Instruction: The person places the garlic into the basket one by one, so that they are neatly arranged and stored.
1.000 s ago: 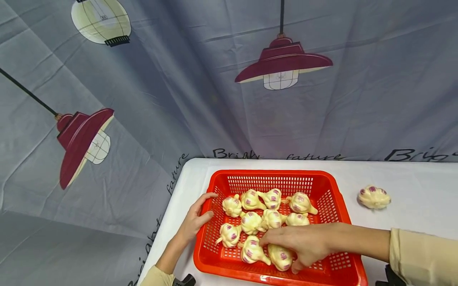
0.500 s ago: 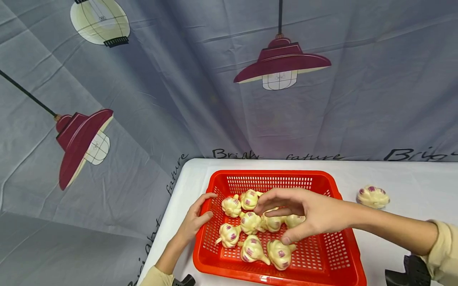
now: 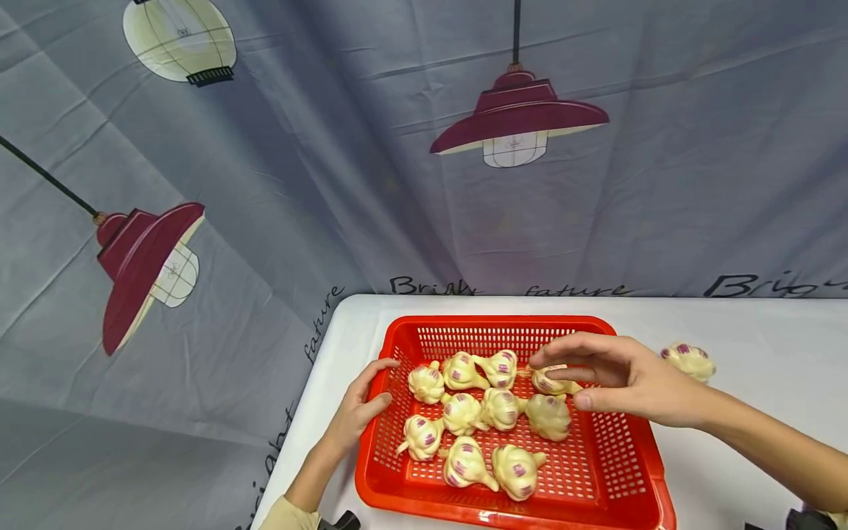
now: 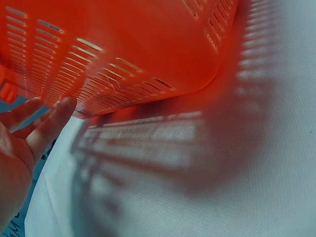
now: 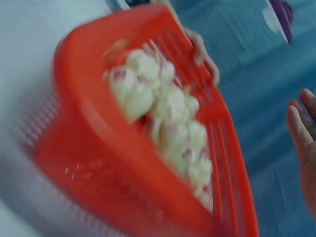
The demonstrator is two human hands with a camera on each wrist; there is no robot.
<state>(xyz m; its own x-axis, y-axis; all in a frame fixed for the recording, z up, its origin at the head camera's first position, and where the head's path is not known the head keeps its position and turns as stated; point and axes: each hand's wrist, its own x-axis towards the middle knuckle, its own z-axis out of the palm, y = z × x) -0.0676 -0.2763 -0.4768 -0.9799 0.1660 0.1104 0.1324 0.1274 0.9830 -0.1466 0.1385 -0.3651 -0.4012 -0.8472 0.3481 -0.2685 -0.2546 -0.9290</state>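
A red perforated plastic basket (image 3: 497, 322) holds several garlic bulbs (image 3: 517, 471), loosely spread and mostly toward its left and middle. My left hand (image 3: 361, 405) rests at the basket's left rim, fingers extended; the left wrist view shows its fingertips (image 4: 65, 106) against the slotted side. Above the basket's right part hovers my right hand (image 3: 623, 375), fingers loosely bent and nothing in them. It partly covers a garlic bulb (image 3: 553, 383) at the back right. A lone garlic bulb (image 3: 690, 361) lies on the table, right of the basket.
The basket stands on a white-covered table (image 3: 762, 412). Behind and to the left hangs a grey-blue cloth (image 3: 298, 184) printed with lamps and lettering. A black wrist mount (image 3: 344, 521) shows below my left hand.
My right hand has come away from the front garlic bulb, risen and moved back and to the right. A bulb in the right of the middle row sits further forward. The left hand stays put.
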